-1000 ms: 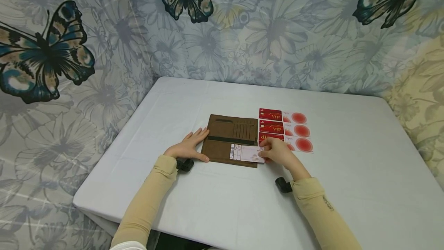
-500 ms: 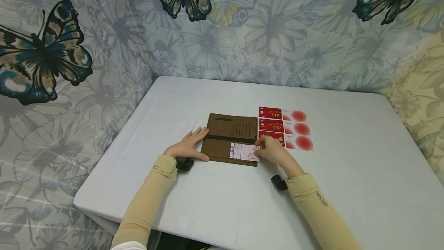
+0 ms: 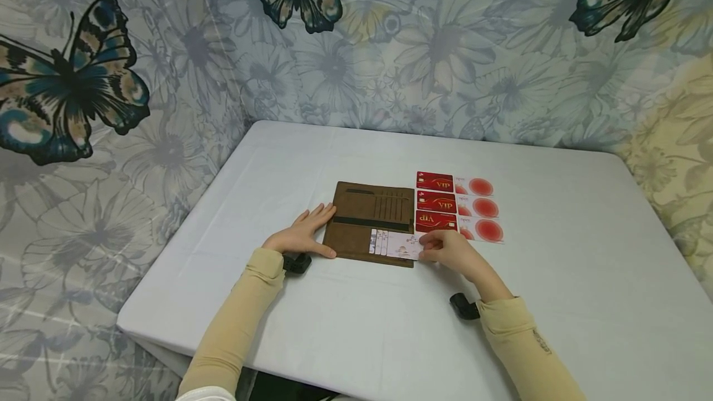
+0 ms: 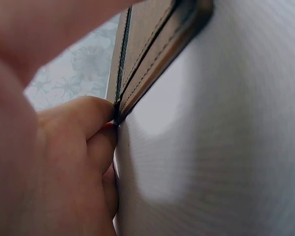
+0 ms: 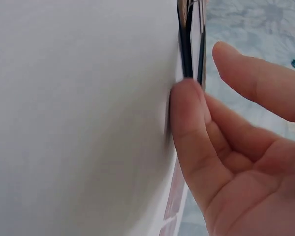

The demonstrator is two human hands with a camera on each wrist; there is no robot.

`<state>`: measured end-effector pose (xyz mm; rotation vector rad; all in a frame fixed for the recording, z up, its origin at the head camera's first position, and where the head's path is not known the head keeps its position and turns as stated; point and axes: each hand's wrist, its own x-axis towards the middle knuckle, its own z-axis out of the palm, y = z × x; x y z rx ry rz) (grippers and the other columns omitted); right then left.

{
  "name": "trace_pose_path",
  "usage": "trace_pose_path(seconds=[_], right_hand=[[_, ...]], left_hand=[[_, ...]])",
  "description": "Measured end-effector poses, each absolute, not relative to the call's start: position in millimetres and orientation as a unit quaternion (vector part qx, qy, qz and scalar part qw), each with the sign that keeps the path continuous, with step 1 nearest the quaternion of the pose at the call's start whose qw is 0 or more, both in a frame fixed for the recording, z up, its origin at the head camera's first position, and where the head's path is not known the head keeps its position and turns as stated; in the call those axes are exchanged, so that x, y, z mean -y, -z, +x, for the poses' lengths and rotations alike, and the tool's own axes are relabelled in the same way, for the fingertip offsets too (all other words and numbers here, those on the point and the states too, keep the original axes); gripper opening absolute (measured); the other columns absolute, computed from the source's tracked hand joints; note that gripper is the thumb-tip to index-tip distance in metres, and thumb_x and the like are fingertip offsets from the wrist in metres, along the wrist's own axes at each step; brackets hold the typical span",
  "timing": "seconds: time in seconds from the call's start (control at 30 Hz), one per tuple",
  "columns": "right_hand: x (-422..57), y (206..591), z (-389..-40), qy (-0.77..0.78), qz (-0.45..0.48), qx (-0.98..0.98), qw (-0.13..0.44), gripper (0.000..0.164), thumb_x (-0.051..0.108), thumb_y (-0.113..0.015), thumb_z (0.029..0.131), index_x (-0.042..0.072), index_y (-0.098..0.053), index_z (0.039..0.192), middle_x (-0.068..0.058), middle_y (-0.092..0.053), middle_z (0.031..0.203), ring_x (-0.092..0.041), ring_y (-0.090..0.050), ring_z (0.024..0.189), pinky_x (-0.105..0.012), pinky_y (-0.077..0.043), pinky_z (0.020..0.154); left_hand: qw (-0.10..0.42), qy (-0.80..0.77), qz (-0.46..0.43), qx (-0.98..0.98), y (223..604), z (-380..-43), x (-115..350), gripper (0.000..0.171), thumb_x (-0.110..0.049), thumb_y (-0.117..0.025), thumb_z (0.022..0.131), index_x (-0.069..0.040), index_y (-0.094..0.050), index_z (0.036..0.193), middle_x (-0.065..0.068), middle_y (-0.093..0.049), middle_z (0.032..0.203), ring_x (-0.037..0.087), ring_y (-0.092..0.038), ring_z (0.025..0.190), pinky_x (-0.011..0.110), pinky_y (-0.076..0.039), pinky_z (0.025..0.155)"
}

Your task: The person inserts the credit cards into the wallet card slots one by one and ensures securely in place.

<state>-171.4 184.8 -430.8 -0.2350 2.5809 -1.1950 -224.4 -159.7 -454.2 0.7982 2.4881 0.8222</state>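
Observation:
A brown wallet (image 3: 362,204) lies spread flat on the white table. My left hand (image 3: 301,237) rests at its left edge with fingers and thumb spread. The left wrist view shows the fingertips of that left hand (image 4: 64,152) against the stitched wallet (image 4: 150,51). Across the wallet's lower right lies a pale pink printed card (image 3: 402,245), its right end past the wallet's edge. Several narrow pale strips line its left end. My right hand (image 3: 450,251) pinches the card's right end. In the right wrist view, one finger of the right hand (image 5: 246,172) stands away from the others.
Three red VIP cards (image 3: 434,202) form a column right of the wallet. Beside them are three white cards with red circles (image 3: 485,208). A butterfly-patterned wall covering (image 3: 334,73) borders the white table (image 3: 529,296) at the back and left.
My right hand first moves left with the pale card, then back right, and the card's end sticks out further again. The lowest VIP card shows more fully now. The left hand stays put.

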Motion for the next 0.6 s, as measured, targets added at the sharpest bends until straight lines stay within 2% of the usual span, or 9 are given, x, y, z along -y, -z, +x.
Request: trace_pose_path(seconds=[0.17,0.6], right_hand=[[-187.5,430.2,-168.9,0.425,-0.106,-0.885,0.156,0.023,0.005,-0.069,0.080,-0.006,-0.066,0.100,-0.004,-0.060,0.074,-0.016,-0.052,0.066,-0.028,-0.046,0.057],[-179.1,428.5,-175.5,0.432,-0.099,-0.883,0.159,0.022,0.009,-0.070,0.081,-0.005,-0.066,0.098,-0.005,-0.059,0.077,-0.017,-0.052,0.068,-0.027,-0.047,0.059]], left_hand=[[0.200,-0.292,0.284,-0.891,453.1,-225.2,159.7,0.109,-0.046,-0.074,0.075,-0.009,-0.004,0.150,0.005,0.002,0.154,0.018,0.008,0.139,0.040,0.009,0.109],[0.204,-0.292,0.286,-0.889,455.0,-224.8,160.0,0.109,-0.048,-0.073,0.075,-0.010,-0.003,0.150,0.005,0.003,0.154,0.018,0.008,0.139,0.041,0.009,0.109]])
